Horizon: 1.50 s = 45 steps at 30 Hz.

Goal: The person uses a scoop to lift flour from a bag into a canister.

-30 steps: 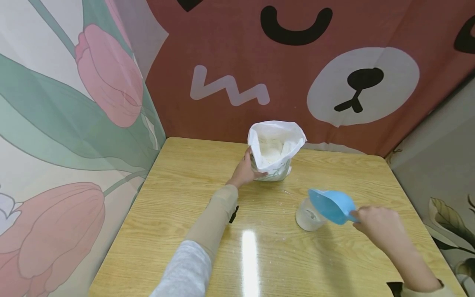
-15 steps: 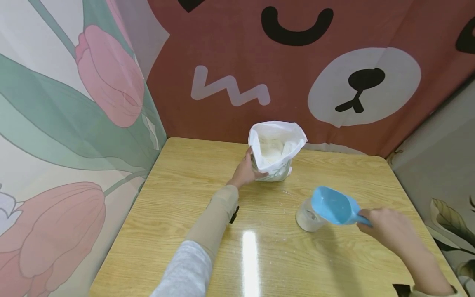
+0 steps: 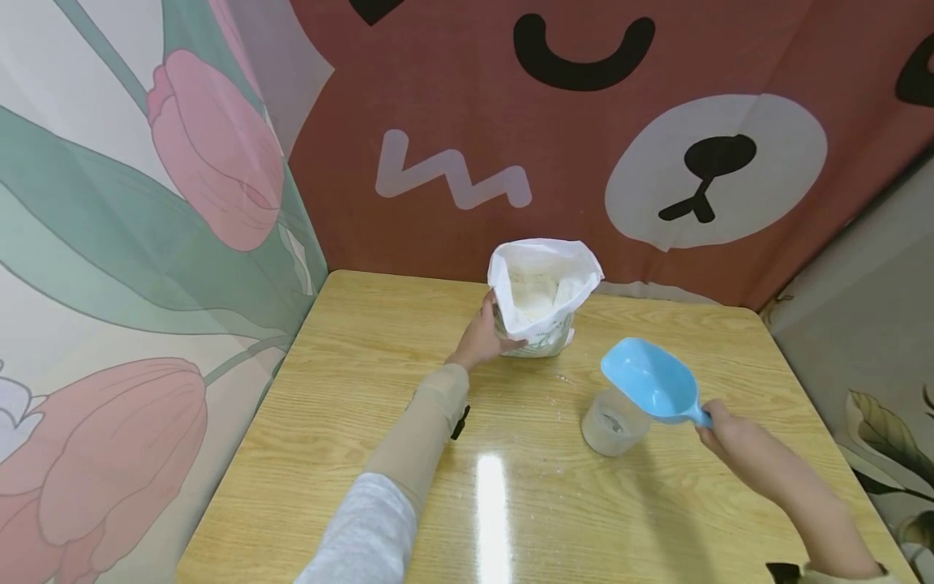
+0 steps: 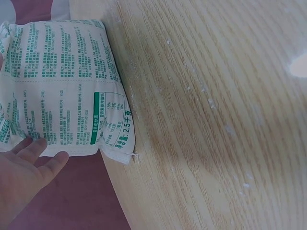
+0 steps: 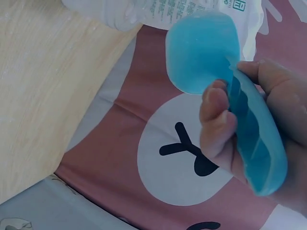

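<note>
In the head view a white paper flour bag (image 3: 543, 332) stands with its top unfolded, pale powder showing inside. My left hand (image 3: 481, 337) holds its near left side, thumb across the front. Green print covers the bag (image 4: 57, 86) in the left wrist view, fingertips against its edge. My right hand (image 3: 751, 450) grips a blue scoop (image 3: 653, 380) by its handle. The scoop's bowl faces up with no heap of powder visible, and it overlaps the rim of a translucent cup (image 3: 609, 430) in the head view. The right wrist view shows fingers curled round the ridged scoop handle (image 5: 261, 143).
Everything stands on a wood-grain table (image 3: 350, 365), with white specks of powder scattered around the cup and bag. A reddish-brown curtain (image 3: 438, 235) with a bear print hangs right behind the table's back edge. Floral cloth (image 3: 146, 324) borders the left side.
The scoop has tilted back from tipped over the cup to bowl-up, and has risen slightly, uncovering more of the cup. The left hand and the bag have stayed still.
</note>
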### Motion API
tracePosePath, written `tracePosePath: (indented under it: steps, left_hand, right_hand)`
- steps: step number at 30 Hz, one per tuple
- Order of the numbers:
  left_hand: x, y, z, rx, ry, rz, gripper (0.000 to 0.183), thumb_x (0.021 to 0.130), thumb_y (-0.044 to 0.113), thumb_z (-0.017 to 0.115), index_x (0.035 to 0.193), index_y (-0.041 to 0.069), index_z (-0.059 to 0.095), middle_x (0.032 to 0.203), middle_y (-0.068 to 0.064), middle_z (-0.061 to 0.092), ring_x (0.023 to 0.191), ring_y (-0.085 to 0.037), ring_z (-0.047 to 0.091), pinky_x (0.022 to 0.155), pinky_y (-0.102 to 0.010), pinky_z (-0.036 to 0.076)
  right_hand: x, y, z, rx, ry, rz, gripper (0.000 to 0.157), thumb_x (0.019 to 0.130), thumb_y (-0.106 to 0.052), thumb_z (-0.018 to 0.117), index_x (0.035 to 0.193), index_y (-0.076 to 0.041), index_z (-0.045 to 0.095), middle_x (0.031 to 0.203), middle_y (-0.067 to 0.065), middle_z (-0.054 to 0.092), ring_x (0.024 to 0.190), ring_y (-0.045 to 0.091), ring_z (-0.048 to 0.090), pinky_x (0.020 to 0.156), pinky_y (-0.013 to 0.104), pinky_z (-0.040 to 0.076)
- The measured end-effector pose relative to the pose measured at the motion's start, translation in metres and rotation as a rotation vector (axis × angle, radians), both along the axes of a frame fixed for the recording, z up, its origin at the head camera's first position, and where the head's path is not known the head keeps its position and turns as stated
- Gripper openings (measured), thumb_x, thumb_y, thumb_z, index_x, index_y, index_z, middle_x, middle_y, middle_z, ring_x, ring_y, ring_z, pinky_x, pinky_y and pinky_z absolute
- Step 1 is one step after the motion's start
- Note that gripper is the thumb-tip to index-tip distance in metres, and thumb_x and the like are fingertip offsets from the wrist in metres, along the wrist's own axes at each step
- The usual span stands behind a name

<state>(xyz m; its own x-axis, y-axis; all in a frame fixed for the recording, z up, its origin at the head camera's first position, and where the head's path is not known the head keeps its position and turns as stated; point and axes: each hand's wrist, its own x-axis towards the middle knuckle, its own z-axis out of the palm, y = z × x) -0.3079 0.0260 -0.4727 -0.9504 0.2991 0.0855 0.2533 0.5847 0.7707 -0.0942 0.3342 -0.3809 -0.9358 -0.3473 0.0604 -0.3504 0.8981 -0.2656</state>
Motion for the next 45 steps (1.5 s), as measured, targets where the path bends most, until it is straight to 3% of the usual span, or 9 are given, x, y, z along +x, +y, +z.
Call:
tracePosePath:
  steps: [7,12,21,32,45]
  left_hand:
    - [-0.001,-0.001,-0.002,0.014,0.01,0.005,0.115,0.063,0.038,0.08,0.143,0.014,0.001,0.134,-0.011,0.039,0.119,-0.023,0.04,0.097,-0.032,0.032]
    - [-0.001,-0.001,-0.001,-0.002,0.004,0.009,0.115,0.063,0.039,0.08,0.143,0.015,0.001,0.135,-0.01,0.039,0.119,-0.022,0.04,0.097,-0.031,0.032]
    - [0.002,0.0,0.001,0.005,-0.001,0.002,0.115,0.064,0.039,0.079,0.143,0.014,0.0,0.137,-0.011,0.036,0.121,-0.023,0.038,0.098,-0.033,0.031]
    - [0.002,-0.002,0.001,-0.005,0.01,-0.003,0.115,0.064,0.041,0.078,0.143,0.014,0.0,0.138,-0.011,0.034,0.12,-0.024,0.039,0.097,-0.033,0.033]
    - [0.002,-0.002,-0.001,0.005,0.011,-0.009,0.115,0.064,0.04,0.079,0.143,0.013,0.0,0.139,-0.011,0.033,0.12,-0.026,0.039,0.096,-0.035,0.034]
  right_hand:
    - [-0.006,-0.005,0.006,0.012,0.162,-0.004,0.012,0.088,-0.002,0.053,0.092,0.007,0.047,0.061,-0.004,0.034,0.046,0.001,0.026,0.037,0.017,0.026]
    - [-0.009,-0.011,0.015,0.025,0.138,-0.074,0.015,0.089,-0.005,0.053,0.095,0.008,0.048,0.06,-0.004,0.037,0.045,0.005,0.03,0.037,0.02,0.027]
    - [-0.013,-0.02,0.029,-0.046,0.045,-0.14,0.022,0.094,-0.012,0.044,0.102,0.009,0.046,0.06,0.0,0.036,0.047,0.01,0.032,0.039,0.023,0.029]
    - [-0.024,-0.04,0.045,-0.099,0.111,-0.112,0.022,0.094,-0.012,0.045,0.102,0.008,0.046,0.061,0.001,0.037,0.048,0.012,0.033,0.041,0.024,0.029]
    - [-0.051,-0.064,0.057,-0.084,0.175,-0.106,0.018,0.091,-0.011,0.048,0.098,0.006,0.048,0.059,0.001,0.039,0.046,0.013,0.035,0.04,0.026,0.03]
